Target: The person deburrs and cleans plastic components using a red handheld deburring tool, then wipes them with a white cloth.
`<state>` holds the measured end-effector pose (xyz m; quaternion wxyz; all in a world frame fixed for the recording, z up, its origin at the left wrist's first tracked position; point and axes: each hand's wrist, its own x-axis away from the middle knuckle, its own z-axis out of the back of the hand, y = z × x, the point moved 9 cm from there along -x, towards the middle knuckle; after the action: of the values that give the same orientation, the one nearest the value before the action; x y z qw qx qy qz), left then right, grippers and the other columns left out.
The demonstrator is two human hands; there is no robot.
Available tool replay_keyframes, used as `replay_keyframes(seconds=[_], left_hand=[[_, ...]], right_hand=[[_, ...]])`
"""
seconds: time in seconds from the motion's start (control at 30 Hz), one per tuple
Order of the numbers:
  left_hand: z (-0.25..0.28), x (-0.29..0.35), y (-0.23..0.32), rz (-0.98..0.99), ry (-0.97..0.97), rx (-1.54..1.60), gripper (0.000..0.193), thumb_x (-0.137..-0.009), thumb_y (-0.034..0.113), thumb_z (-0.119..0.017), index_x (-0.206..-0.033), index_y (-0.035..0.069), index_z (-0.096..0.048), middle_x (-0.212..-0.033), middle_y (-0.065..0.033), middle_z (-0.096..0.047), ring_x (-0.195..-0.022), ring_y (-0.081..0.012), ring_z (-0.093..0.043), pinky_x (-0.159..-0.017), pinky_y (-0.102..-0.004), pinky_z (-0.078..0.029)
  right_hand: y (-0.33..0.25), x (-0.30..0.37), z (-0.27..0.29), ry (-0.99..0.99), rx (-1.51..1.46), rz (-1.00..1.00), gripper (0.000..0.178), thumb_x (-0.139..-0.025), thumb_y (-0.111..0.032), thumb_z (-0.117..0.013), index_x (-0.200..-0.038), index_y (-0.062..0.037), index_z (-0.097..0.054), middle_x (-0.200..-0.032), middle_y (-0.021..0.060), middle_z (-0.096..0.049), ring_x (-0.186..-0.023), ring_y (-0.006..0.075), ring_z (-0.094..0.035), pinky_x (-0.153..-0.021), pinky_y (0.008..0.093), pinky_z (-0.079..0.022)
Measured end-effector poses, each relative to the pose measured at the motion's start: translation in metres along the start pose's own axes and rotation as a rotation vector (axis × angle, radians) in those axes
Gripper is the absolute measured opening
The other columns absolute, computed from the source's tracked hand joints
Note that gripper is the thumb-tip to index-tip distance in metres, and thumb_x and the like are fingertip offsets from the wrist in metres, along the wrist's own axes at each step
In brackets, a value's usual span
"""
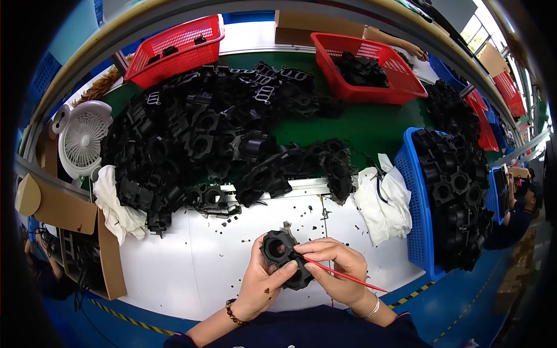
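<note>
Over the white table edge, my left hand (261,278) grips a black molded plastic part (277,247) with a round opening in it. Pinched in my right hand (339,269) is a thin red stick-shaped tool (354,279), its tip against the middle of the part. The fingers of both hands are close together, and the right fingertips touch the part. My left palm hides some of the part's lower side. Beyond my hands, a large heap of similar black parts (203,142) spreads over the green mat.
Red baskets (174,55) (371,95) stand at the back. A blue basket (419,220) full of black parts is on the right, beside a white cloth (383,203). A white fan (84,139) and a cardboard box (110,252) are at left. Black scraps dot the white tabletop (168,267). Other people work nearby.
</note>
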<state>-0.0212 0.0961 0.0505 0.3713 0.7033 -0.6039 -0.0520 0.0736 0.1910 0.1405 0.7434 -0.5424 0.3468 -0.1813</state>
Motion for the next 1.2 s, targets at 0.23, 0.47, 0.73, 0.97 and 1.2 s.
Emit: replay_keyframes(seconds=[0.23, 0.47, 0.73, 0.97, 1.2], left_hand=[[-0.003, -0.003, 0.003, -0.007, 0.003, -0.009, 0.064, -0.091, -0.001, -0.069, -0.141, 0.009, -0.029, -0.125, -0.0075, -0.049, -0.114, -0.014, -0.055, -0.097, -0.0305, -0.052], [-0.005, -0.005, 0.015, -0.195, -0.048, -0.223, 0.073, -0.087, -0.005, -0.072, -0.139, 0.011, -0.024, -0.127, -0.0099, -0.049, -0.116, -0.0163, -0.056, -0.099, -0.0323, -0.052], [-0.012, 0.001, 0.021, -0.255, -0.101, -0.049, 0.075, -0.085, -0.009, -0.071, -0.138, 0.013, -0.022, -0.131, -0.0131, -0.048, -0.127, -0.0276, -0.054, -0.106, -0.0449, -0.05], [-0.009, -0.004, 0.016, -0.1, -0.128, 0.226, 0.048, -0.097, -0.001, -0.05, -0.14, 0.01, -0.03, -0.134, -0.0167, -0.047, -0.126, -0.0366, -0.055, -0.105, -0.0572, -0.05], [0.007, -0.006, 0.007, -0.032, 0.084, 0.215, 0.04, -0.097, -0.002, -0.054, -0.131, 0.007, -0.036, -0.126, -0.0154, -0.054, -0.125, -0.0344, -0.056, -0.105, -0.0537, -0.051]], right_hand=[[0.003, -0.001, 0.001, 0.01, -0.005, -0.021, 0.018, -0.083, 0.008, -0.072, -0.097, 0.0, -0.064, -0.106, 0.0198, -0.073, -0.1, 0.0285, -0.07, -0.089, 0.0392, -0.054], [-0.002, 0.0, 0.002, 0.115, 0.185, 0.037, 0.017, -0.084, 0.007, -0.072, -0.097, 0.001, -0.064, -0.104, 0.017, -0.073, -0.092, 0.0274, -0.071, -0.083, 0.0354, -0.056], [0.01, 0.003, 0.025, 0.26, 0.297, -0.005, 0.013, -0.085, 0.007, -0.069, -0.095, 0.0012, -0.063, -0.101, 0.0178, -0.073, -0.09, 0.0283, -0.071, -0.08, 0.0344, -0.056], [-0.015, -0.011, 0.046, 0.265, 0.882, 0.111, 0.014, -0.078, 0.007, -0.074, -0.088, -0.0006, -0.068, -0.099, 0.0135, -0.066, -0.099, 0.0257, -0.066, -0.086, 0.0333, -0.052], [0.004, 0.003, 0.015, -0.054, -0.075, -0.246, 0.008, -0.084, 0.006, -0.07, -0.091, 0.0042, -0.068, -0.105, 0.0178, -0.071, -0.094, 0.0207, -0.069, -0.085, 0.0307, -0.055]])
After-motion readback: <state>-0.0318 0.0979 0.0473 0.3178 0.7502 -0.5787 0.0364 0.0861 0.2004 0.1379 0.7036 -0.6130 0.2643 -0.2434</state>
